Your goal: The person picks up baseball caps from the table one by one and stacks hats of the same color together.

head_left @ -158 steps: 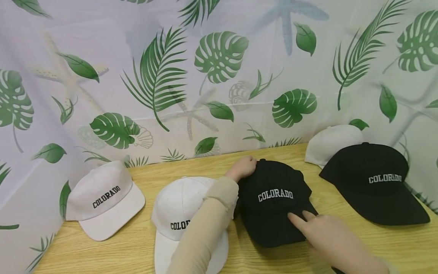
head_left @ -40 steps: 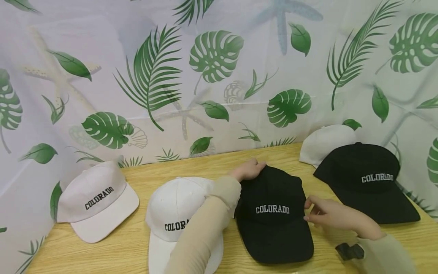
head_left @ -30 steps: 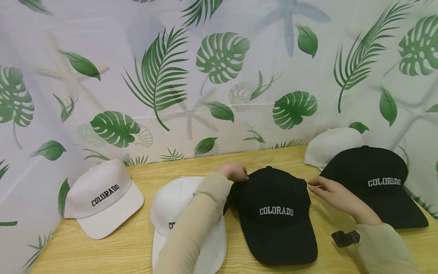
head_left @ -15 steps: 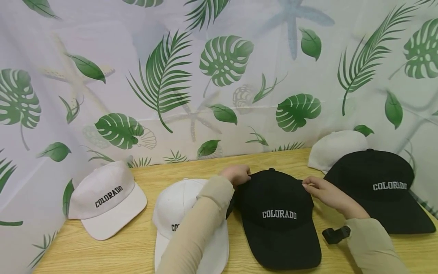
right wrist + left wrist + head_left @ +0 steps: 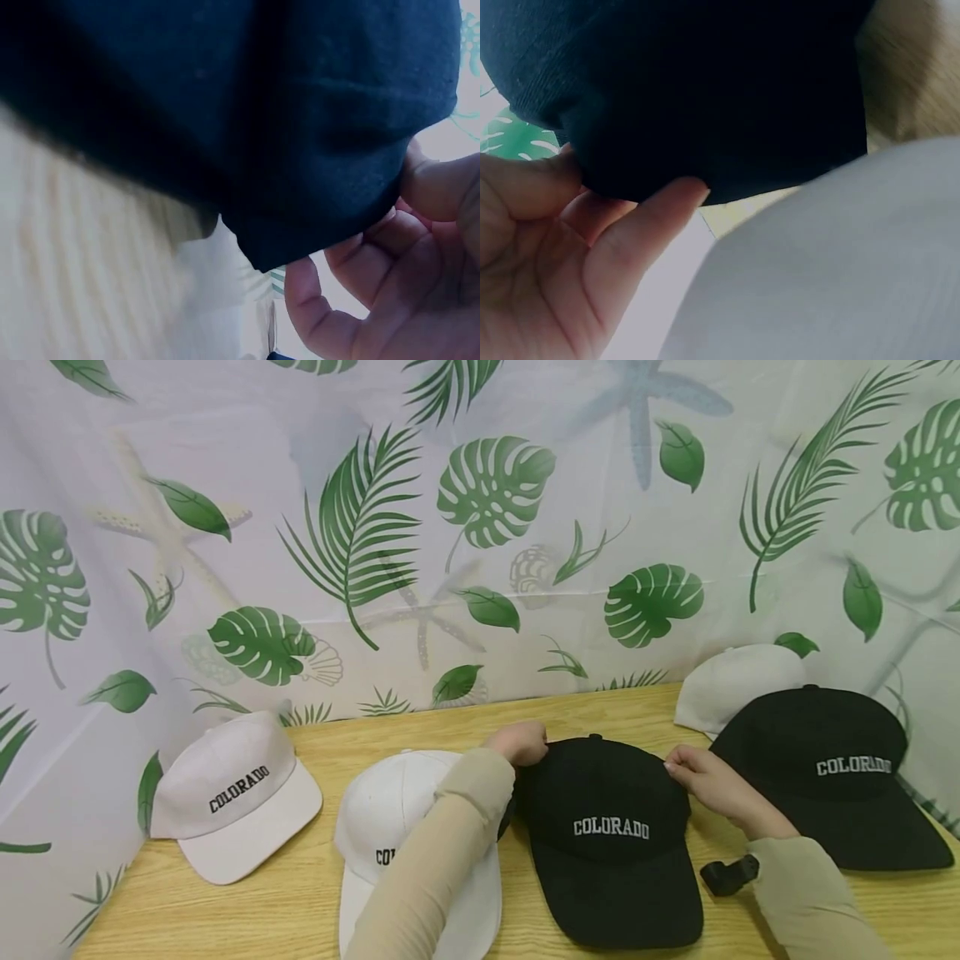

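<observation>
- Left hand [image 5: 516, 742] was observed at the rear left edge of the middle black cap [image 5: 609, 827], just left of frame centre in the head view, with its fingers curled over the fabric.
- In the left wrist view, the cap's dark edge [image 5: 705, 97] was seen pinched between the thumb and fingers [image 5: 641, 232] of that hand.
- Right hand [image 5: 708, 783] was recorded at the rear right edge of the same cap, right of centre in the head view, grasping it.
- In the right wrist view, the cap's hem [image 5: 315, 187] was seen held by curled fingers [image 5: 315, 300], with the thumb pressed against the fabric at the right of the frame.
- The middle black cap was found lying on the wooden table [image 5: 300, 902], lower centre of the head frame, brim toward the viewer, with white "COLORADO" lettering on its front.
- A white cap [image 5: 390, 818] was noted just beside it to the left, partly covered by the beige left sleeve [image 5: 442, 860].
- A pale cap [image 5: 232, 785] with black lettering was noted at the lower left, well apart from the others.
- A second black cap [image 5: 817, 768] was noted at the right, and behind it an off-white cap [image 5: 731, 681] partly hidden.
- A small black clip-like item [image 5: 723, 877] was seen by the right sleeve; its nature could not be determined.
- A leaf-printed curtain [image 5: 480, 527] was recorded across the upper frame.
</observation>
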The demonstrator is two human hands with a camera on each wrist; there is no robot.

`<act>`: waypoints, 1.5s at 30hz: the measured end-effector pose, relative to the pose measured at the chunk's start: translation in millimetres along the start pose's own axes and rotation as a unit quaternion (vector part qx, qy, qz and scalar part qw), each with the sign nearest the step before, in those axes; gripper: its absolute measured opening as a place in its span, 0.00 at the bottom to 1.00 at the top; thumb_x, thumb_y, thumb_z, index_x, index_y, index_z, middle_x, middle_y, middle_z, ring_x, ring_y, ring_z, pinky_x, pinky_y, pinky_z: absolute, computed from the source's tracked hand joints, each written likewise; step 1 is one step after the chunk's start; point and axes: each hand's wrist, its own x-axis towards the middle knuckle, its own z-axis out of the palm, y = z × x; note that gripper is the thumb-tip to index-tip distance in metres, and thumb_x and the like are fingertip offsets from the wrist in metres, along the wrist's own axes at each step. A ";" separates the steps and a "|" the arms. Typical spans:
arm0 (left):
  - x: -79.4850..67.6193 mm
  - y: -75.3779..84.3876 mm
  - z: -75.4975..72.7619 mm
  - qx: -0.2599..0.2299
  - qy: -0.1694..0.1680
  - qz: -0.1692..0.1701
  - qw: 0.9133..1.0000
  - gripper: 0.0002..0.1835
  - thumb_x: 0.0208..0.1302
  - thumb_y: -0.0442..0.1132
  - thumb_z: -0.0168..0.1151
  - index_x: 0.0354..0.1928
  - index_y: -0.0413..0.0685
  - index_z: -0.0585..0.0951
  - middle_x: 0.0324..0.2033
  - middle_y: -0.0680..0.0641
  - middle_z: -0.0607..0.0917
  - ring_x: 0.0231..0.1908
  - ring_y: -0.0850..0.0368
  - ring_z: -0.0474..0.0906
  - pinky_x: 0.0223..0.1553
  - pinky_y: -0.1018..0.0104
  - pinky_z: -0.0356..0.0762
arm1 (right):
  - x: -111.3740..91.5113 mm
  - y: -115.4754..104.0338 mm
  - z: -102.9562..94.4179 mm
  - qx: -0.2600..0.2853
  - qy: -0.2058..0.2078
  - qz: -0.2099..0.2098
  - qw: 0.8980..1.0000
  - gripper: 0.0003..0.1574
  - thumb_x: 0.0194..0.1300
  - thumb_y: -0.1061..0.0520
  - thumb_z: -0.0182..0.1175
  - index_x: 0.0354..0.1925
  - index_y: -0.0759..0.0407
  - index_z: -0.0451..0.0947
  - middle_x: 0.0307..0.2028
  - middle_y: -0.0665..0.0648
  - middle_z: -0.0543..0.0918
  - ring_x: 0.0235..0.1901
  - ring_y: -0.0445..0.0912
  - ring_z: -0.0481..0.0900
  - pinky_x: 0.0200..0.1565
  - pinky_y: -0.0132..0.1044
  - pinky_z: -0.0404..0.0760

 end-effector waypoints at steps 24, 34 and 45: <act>-69.7 24.4 -17.0 0.086 0.110 0.078 0.987 0.10 0.62 0.48 0.53 0.37 0.50 0.71 0.30 0.54 0.74 0.30 0.61 0.71 0.31 0.68 0.68 | -5.8 -22.1 1.2 -0.129 0.067 -0.004 0.989 0.12 0.66 0.57 0.47 0.38 0.67 0.70 0.40 0.67 0.74 0.42 0.61 0.70 0.40 0.52 0.68; -165.4 -31.3 6.4 0.202 0.205 0.108 0.952 0.29 0.46 0.58 0.65 0.48 0.51 0.72 0.52 0.43 0.69 0.54 0.46 0.63 0.41 0.51 0.69 | -28.1 -77.5 19.1 -0.226 0.120 -0.175 0.951 0.08 0.52 0.65 0.61 0.32 0.62 0.72 0.36 0.59 0.73 0.39 0.54 0.71 0.39 0.49 0.70; -227.6 -150.5 38.5 -0.110 0.235 -0.025 0.965 0.34 0.55 0.50 0.60 0.52 0.27 0.66 0.44 0.37 0.73 0.45 0.43 0.70 0.45 0.51 0.69 | -52.6 -123.0 69.7 0.069 -0.197 -0.096 0.973 0.30 0.66 0.52 0.48 0.57 0.73 0.60 0.54 0.69 0.67 0.51 0.57 0.69 0.46 0.39 0.72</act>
